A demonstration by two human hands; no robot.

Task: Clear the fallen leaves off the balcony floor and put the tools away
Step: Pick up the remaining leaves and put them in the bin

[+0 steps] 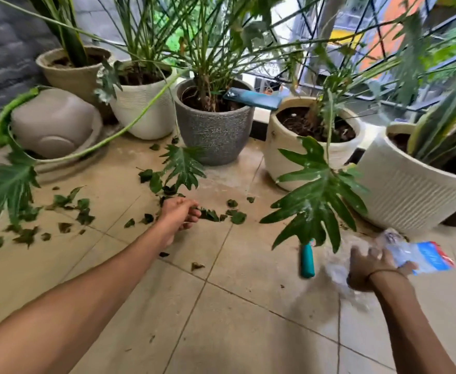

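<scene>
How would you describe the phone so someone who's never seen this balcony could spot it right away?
Look along the row of pots by the railing to the dark grey pot in the middle. The phone lies flat across its right rim, reaching toward the cream pot beside it. It is the only flat, teal slab up there; the teal tool lies on the floor.

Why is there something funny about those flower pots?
One grey pot on the left sits upside down in a saucer, with no plant. A blue-green phone also rests across the rim of the dark grey pot, an odd place for it.
</scene>
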